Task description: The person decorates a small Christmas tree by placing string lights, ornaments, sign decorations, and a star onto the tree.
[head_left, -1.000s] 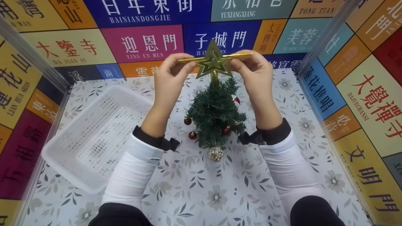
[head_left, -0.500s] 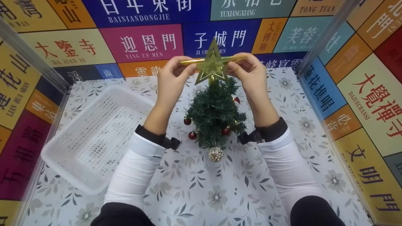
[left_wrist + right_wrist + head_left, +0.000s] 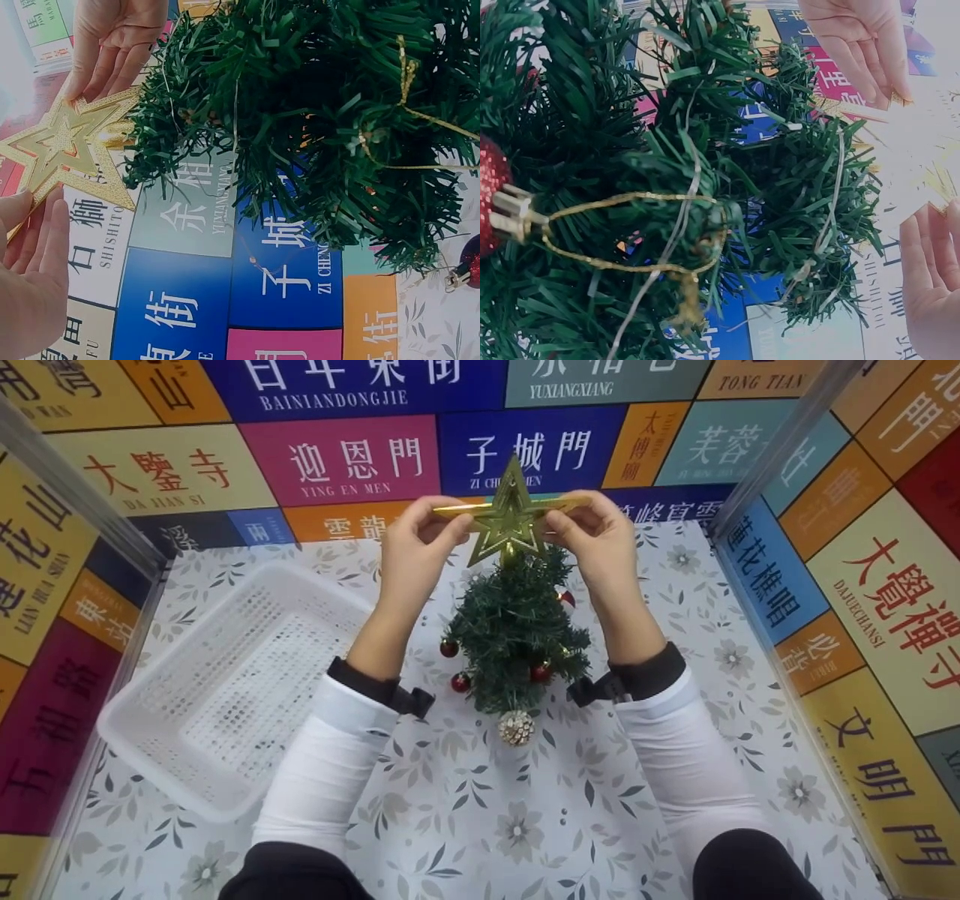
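Note:
A gold star tree topper [image 3: 512, 514] stands at the tip of a small green Christmas tree [image 3: 517, 622]. My left hand [image 3: 421, 544] pinches the star's left point between thumb and fingers. At the opposite point, my right hand [image 3: 600, 536] pinches it the same way. In the left wrist view the star [image 3: 67, 142] has its gold stem at the tree's top branches [image 3: 157, 127]; how deep the stem sits is hidden by needles. Glare washes out much of the star in the right wrist view, where the right hand [image 3: 934, 277] is partly cut off.
Red baubles [image 3: 460, 682] hang low on the tree, and a pale pine cone [image 3: 516, 728] is at its front. A white perforated basket [image 3: 169, 769] stands to the left on the floral-patterned surface [image 3: 517, 832]. Colourful printed panels [image 3: 337, 461] enclose the back and sides.
Both hands have come slightly closer together and lower in the head view. The star's lower points have shifted down toward the tree. Tree and basket stay in place.

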Demonstrator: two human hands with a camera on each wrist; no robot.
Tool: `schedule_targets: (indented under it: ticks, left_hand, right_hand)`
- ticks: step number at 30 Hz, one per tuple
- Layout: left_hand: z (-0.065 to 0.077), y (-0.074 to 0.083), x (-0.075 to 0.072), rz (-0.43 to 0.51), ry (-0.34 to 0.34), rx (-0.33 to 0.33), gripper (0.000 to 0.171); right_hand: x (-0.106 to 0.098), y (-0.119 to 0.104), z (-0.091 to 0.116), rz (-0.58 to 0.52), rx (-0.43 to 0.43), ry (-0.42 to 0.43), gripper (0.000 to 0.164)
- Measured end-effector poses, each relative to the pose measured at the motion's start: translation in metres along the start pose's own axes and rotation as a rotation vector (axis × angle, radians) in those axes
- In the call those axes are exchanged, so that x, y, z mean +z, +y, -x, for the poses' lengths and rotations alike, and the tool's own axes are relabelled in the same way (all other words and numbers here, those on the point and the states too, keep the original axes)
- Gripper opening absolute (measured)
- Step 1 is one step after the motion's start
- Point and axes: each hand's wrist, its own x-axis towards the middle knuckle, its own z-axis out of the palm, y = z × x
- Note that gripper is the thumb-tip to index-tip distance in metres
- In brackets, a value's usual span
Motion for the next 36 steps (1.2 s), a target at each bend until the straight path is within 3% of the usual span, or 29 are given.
schedule_targets:
  ticks: [15, 22, 28, 36]
  left_hand:
    - [-0.003, -0.003, 0.002, 0.009, 0.006, -0.067, 0.023]
    - [-0.006, -0.009, 0.003, 0.024, 0.019, -0.094, 0.025]
    - [-0.008, -0.011, 0.003, 0.062, 0.028, -0.105, 0.025]
    - [-0.009, -0.013, 0.004, 0.096, 0.028, -0.123, 0.021]
  right_hand:
    - [-0.001, 0.001, -0.004, -0.006, 0.151, 0.051, 0.013]
    - [0.000, 0.005, -0.005, 0.060, 0.131, 0.045, 0.012]
    - [0.002, 0.006, -0.006, 0.049, 0.120, 0.035, 0.012]
    - [0.003, 0.006, -0.008, 0.025, 0.180, 0.060, 0.013]
